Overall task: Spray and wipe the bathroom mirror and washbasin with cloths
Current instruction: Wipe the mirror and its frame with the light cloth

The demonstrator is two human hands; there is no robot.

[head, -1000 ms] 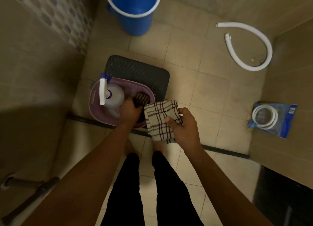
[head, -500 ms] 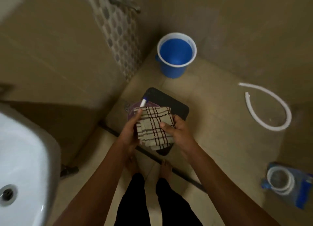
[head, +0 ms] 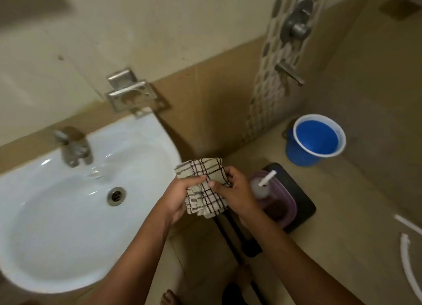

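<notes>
A beige checked cloth (head: 204,174) is bunched between both hands just right of the white washbasin (head: 57,224). My left hand (head: 180,196) grips its lower left part, and my right hand (head: 235,190) pinches its right side. The basin's metal tap (head: 73,148) and drain (head: 116,196) show at left. A spray bottle (head: 262,186) with a white nozzle stands in a purple basket (head: 288,210) on the floor, right of my hands. The mirror is out of view.
The basket rests on a dark mat (head: 303,202). A blue bucket (head: 316,140) stands in the corner under wall taps (head: 295,28). A metal soap holder (head: 134,96) hangs above the basin. A white hose (head: 408,266) lies on the floor at right.
The view has swung up and left from the floor to the washbasin. Both hands have lifted the cloth away from the basket and crumpled it between them.
</notes>
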